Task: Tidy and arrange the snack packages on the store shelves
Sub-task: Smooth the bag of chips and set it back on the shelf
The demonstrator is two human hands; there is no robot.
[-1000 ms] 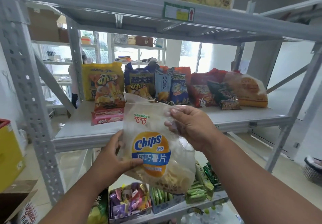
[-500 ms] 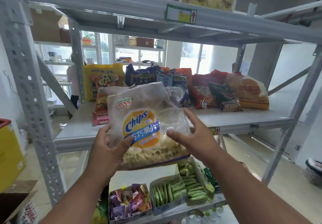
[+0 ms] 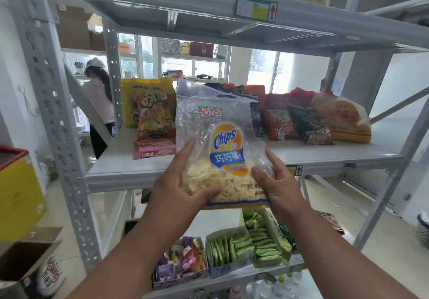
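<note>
Left hand (image 3: 178, 182): fingers extended upward along the left edge of the clear chips bag (image 3: 220, 150), thumb curled across the lower front, so the bag is pinched between thumb and fingers. Right hand (image 3: 276, 182): thumb pressed on the lower right front of the bag, fingers wrapped behind its right edge and mostly hidden. Both forearms rise from the bottom of the frame and converge toward the centre, wrists roughly level.

The chips bag stands upright at centre frame, in front of the front lip of the middle shelf (image 3: 325, 157); whether its base rests on that lip cannot be told. The chips have settled in its lower half, and the label reads "Chips".

Behind the bag, a row of snack packages lines the middle shelf: a yellow bag (image 3: 148, 99) at centre left, a pink wafer pack (image 3: 153, 151) lying flat before it, and red bags (image 3: 281, 117) to the right. On the lower shelf, bottom centre, sit a box of mixed candies (image 3: 183, 261) and a box of green packets (image 3: 229, 250). A person in a pink top (image 3: 97, 103) stands at middle left, beyond the rack.
</note>
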